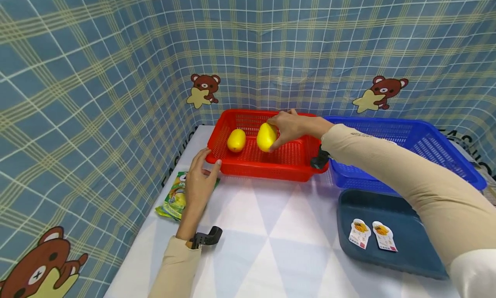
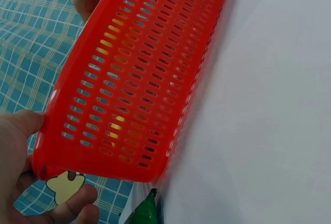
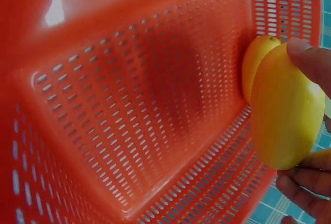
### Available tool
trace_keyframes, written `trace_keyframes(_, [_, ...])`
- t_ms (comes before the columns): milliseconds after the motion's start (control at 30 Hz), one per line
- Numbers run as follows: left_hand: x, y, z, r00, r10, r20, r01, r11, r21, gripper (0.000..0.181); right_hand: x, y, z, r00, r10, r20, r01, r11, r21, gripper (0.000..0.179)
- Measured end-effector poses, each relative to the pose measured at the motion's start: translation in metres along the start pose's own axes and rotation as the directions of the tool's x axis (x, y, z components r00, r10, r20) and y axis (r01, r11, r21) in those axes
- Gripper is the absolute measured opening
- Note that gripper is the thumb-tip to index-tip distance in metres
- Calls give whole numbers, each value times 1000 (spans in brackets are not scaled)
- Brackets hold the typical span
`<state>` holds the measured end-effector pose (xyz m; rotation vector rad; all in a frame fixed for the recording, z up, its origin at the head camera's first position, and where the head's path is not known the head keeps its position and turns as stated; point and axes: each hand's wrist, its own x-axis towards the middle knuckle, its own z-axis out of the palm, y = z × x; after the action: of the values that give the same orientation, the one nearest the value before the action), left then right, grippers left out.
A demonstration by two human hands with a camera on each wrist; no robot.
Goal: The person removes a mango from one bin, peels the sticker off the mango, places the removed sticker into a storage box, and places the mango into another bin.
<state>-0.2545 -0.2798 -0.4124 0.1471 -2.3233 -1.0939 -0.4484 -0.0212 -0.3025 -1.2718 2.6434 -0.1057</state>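
My right hand (image 1: 290, 126) holds a yellow mango (image 1: 266, 137) above the floor of the red basket (image 1: 267, 169). In the right wrist view the thumb lies on one end of this mango (image 3: 287, 110) and the fingertips on the other. A second mango (image 1: 236, 140) lies at the basket's left end, partly hidden behind the held one in the right wrist view. My left hand (image 1: 199, 181) grips the basket's front left corner; in the left wrist view its thumb touches the rim (image 2: 46, 115). Under that hand lies a green and yellow snack bag (image 1: 176, 199), partly covered.
A blue basket (image 1: 457, 160) stands right of the red one, partly hidden by my right sleeve. In front of it sits a dark tray (image 1: 391, 263) with two small printed cards (image 1: 360, 233) in it. Checked cloth (image 1: 271, 52) hangs behind and on the left.
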Motion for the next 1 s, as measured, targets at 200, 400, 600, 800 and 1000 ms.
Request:
trace_keyframes(200, [-3,-2,2,1000,-4,5,4,1000,3,56,14,8,13,999,-9,33,8,1000,19,96])
trace_keyframes(400, [-4,-3,2,1000,-5,9,5,1000,-3,55,23,16,23,999,7,46,-9,999,46,97])
trace_keyframes(600, [-4,-2,1,1000,5,-6,-5,1000,6,53,29,21,32,999,3,35,-6,997,79,98])
trace_keyframes(800, [-2,0,1,1000,-7,-4,8,1000,23,53,34,21,43,998,7,61,-12,996,88,100])
trace_keyframes(1000, [0,0,1,1000,-15,3,15,999,31,54,42,22,54,994,18,109,-31,993,115,102])
